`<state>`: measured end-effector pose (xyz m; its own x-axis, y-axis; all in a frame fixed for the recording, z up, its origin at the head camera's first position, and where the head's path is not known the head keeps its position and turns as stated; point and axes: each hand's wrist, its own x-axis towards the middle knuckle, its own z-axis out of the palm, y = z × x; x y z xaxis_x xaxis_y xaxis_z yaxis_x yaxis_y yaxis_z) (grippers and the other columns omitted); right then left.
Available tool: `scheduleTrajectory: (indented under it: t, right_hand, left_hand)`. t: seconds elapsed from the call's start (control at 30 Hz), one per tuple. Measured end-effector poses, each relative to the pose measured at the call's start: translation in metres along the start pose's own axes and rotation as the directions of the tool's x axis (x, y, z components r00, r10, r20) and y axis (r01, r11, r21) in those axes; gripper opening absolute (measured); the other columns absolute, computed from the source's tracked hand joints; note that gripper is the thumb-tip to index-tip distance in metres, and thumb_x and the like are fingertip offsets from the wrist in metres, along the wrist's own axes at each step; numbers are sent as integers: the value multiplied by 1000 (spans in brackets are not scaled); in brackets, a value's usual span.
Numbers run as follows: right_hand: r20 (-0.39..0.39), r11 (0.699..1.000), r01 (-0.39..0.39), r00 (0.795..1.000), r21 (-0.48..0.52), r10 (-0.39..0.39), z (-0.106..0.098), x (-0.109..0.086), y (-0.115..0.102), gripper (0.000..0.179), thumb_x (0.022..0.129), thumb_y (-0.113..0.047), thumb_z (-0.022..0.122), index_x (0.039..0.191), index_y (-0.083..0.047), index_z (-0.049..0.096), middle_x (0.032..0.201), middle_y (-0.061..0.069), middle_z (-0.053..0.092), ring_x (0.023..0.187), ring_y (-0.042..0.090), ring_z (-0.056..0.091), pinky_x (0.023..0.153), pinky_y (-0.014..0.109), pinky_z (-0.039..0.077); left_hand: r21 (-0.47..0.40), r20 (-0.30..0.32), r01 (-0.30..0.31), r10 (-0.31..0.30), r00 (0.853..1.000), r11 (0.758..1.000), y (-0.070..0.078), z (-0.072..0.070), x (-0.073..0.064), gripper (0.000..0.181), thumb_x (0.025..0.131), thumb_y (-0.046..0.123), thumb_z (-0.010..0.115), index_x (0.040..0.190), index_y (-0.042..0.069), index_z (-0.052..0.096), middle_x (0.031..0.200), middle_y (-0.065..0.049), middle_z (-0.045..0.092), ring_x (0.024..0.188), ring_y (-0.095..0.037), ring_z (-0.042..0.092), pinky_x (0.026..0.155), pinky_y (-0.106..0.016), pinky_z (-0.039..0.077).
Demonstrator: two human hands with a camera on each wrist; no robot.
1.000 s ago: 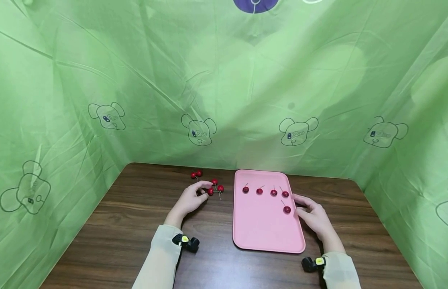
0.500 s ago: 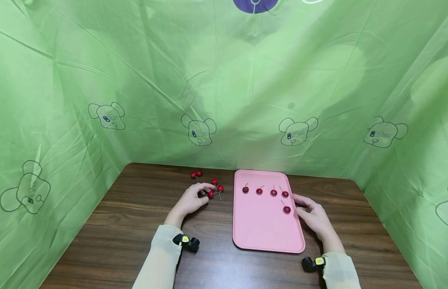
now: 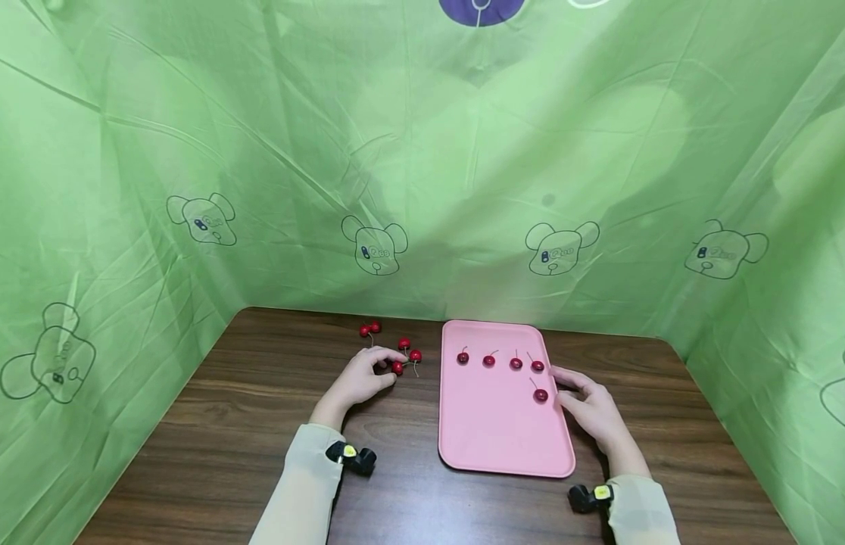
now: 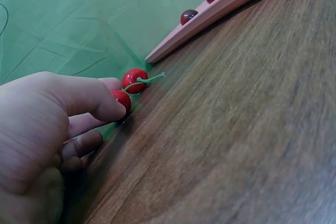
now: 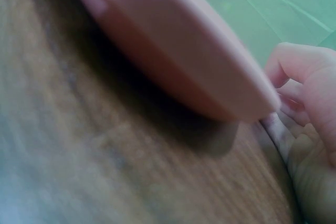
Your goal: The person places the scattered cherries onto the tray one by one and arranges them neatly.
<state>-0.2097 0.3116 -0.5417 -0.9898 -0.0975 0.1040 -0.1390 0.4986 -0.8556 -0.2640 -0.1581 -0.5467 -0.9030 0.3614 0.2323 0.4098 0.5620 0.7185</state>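
In the head view my left hand (image 3: 357,377) is at a small cluster of red cherries, thumb and index finger about the nearest cherry (image 3: 397,368). The left wrist view shows them pinching this cherry (image 4: 122,99), which still lies low at the table; a second cherry (image 4: 135,80) with a green stem sits just beyond it. On the right, my right hand (image 3: 595,409) rests beside the pink tray (image 3: 497,439), its fingertips touching the right rim. In the right wrist view its fingers meet the tray edge (image 5: 210,72); what lies under the tray is blurred.
Several darker cherries (image 3: 516,364) form a row across the tray, with one more cherry (image 3: 541,395) below the row's right end. Two cherries (image 3: 370,329) lie farther back on the wooden table (image 3: 211,446). A green curtain (image 3: 463,189) encloses the back and sides.
My left thumb and index finger have shifted slightly around the nearest cherry, the index finger reaching a little farther right. The right hand and the tray stay where they were.
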Motion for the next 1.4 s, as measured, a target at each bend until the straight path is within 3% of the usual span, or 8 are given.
scheduleTrajectory:
  t: [0.1, 0.33, 0.47, 0.7, 1.03, 1.4]
  right_hand:
    - [1, 1000, -2, 1000, 2, 2, 0, 1, 2, 49, 95, -6, 67, 142, 2, 55, 141, 24, 59, 120, 38, 64, 85, 10, 47]
    - [-14, 999, -22, 1000, -25, 22, 0, -1, 2, 48, 96, -13, 69, 142, -7, 58, 141, 17, 61, 117, 16, 66, 87, 10, 47]
    - [-15, 1000, -23, 1000, -19, 22, 1, -1, 2, 48, 95, -14, 70, 142, -9, 59, 140, 15, 62, 115, 11, 65, 87, 10, 47]
    - [-10, 1000, -24, 1000, -19, 24, 2, -1, 2, 49, 95, -14, 70, 142, -10, 59, 140, 12, 63, 116, 16, 66, 88, 11, 47]
    - [-10, 998, -48, 999, -27, 48, 1, -2, 3, 49, 96, -18, 70, 143, -12, 58, 141, 12, 62, 123, 29, 63, 89, 10, 46]
    - [-15, 999, -45, 999, -31, 44, 1, -2, 4, 48, 96, -19, 70, 142, -13, 59, 141, 12, 62, 122, 28, 64, 88, 10, 46]
  left_hand:
    - [-5, 4, 1, -1, 1000, 1000, -1, 0, 0, 38, 84, 4, 74, 119, 21, 74, 114, 5, 71, 96, -17, 59, 90, -38, 45]
    - [-10, -1, 31, -31, 1000, 999, 1, 0, -1, 38, 85, 4, 74, 119, 21, 74, 107, 4, 71, 94, -18, 57, 87, -37, 44]
    - [-10, -8, 66, -66, 998, 998, 2, 0, -2, 38, 85, 6, 75, 119, 23, 73, 103, 4, 70, 95, -17, 55, 87, -37, 42]
    - [-18, -19, 99, -99, 995, 995, 2, 0, -3, 38, 85, 7, 76, 117, 27, 73, 102, 5, 69, 97, -16, 55, 88, -37, 43]
    - [-20, -6, 77, -77, 997, 997, 1, 1, -2, 34, 85, 10, 77, 116, 24, 73, 104, 8, 70, 97, -15, 56, 89, -37, 44]
    - [-34, -14, 85, -86, 996, 996, 2, 1, -2, 30, 83, 13, 79, 111, 20, 73, 100, 7, 69, 96, -15, 56, 88, -36, 44]
